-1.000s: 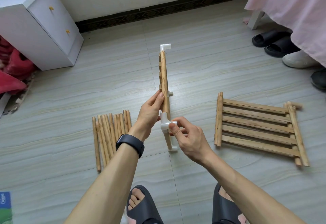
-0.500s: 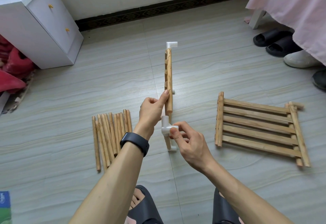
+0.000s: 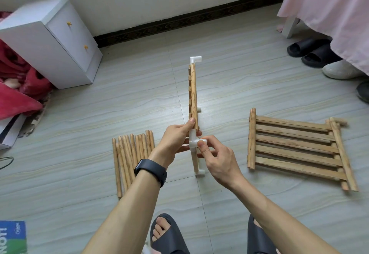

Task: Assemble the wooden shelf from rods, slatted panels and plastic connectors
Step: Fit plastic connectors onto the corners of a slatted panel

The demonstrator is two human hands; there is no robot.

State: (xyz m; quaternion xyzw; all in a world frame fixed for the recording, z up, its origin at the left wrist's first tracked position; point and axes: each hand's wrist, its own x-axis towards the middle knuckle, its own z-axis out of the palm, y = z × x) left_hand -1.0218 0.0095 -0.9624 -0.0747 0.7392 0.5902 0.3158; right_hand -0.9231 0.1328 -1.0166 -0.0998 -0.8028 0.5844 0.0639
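Panel held edge-on mid-floor, both hands on its near end

The left hand (image 3: 175,137) wraps round the near end of the slatted panel (image 3: 192,93), thumb lying up the wood. The right hand (image 3: 217,157) pinches the white T connector (image 3: 194,142) just below it. An elbow connector (image 3: 195,59) caps the far end. Loose rods (image 3: 131,157) lie near on the left and a second panel (image 3: 295,149) lies flat on the right, with a strip of bare floor (image 3: 219,85) on either side. The white cabinet (image 3: 60,49) sits well apart, far left by the wall.
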